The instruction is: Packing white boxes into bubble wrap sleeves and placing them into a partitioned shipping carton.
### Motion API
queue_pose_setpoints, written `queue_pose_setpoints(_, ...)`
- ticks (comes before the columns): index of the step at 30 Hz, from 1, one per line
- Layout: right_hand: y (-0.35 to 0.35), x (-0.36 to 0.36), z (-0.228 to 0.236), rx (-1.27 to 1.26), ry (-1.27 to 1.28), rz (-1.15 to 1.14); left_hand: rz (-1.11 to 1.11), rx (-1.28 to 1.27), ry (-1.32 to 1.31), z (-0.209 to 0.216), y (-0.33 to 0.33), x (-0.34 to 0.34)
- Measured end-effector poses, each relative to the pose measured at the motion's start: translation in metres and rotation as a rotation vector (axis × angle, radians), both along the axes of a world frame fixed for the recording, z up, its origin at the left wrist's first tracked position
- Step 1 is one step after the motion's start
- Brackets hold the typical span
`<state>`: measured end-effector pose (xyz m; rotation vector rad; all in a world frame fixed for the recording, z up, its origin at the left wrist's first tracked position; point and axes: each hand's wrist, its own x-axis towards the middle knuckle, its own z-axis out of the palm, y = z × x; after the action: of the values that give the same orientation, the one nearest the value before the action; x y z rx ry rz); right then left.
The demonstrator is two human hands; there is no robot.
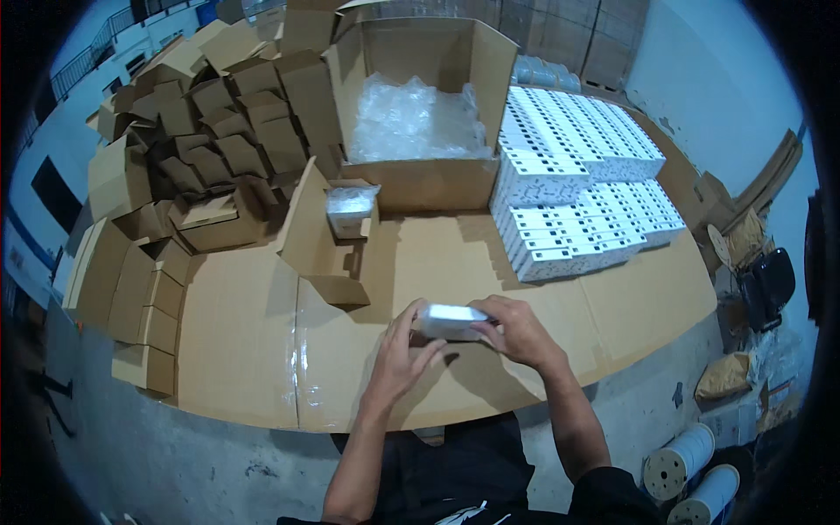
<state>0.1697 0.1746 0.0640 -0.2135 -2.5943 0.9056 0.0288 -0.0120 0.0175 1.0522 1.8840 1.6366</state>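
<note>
Above the near part of the cardboard-covered table, I hold a small white box (452,320) between both hands. My left hand (401,360) is closed about its left end, with the thumb low on the near side. My right hand (522,334) grips the right end, fingers over the top and thumb at the near face. The box is slightly blurred, so I cannot tell whether a clear wrap covers it. Just beyond my left hand stands an open brown carton (308,229), holding a bubble-wrapped box (352,208) at its far end.
A large open carton (420,184) full of bubble wrap (411,118) stands at the back. Stacked white boxes (569,188) fill the table's right rear. Many open brown cartons (210,131) are piled at left. Cable spools (678,459) stand on the floor, lower right.
</note>
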Motion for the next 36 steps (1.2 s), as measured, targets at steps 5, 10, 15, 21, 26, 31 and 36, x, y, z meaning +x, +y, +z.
queue_pose_setpoints(5,0.024,-0.031,0.002,-0.204,0.102,-0.14,0.149,-0.138,0.424,-0.022,-0.027,0.009)
queue_pose_setpoints(10,0.021,-0.124,-0.002,-0.433,0.304,-0.009,0.135,-0.202,0.59,-0.015,-0.024,0.008)
queue_pose_setpoints(15,0.022,-0.225,-0.018,-0.697,0.497,0.173,0.094,-0.191,0.582,-0.017,-0.025,0.002)
queue_pose_setpoints(21,0.033,-0.258,-0.03,-0.663,0.419,0.157,0.078,-0.173,0.544,-0.016,-0.024,0.0)
queue_pose_setpoints(26,0.038,-0.26,-0.033,-0.633,0.398,0.175,0.082,-0.178,0.55,-0.014,-0.025,0.001)
queue_pose_setpoints(31,0.039,-0.248,-0.012,-0.499,0.288,0.157,0.075,-0.174,0.548,-0.017,-0.027,0.0)
queue_pose_setpoints(36,0.036,-0.248,0.015,0.076,0.195,0.18,0.059,-0.166,0.541,-0.015,-0.027,0.0)
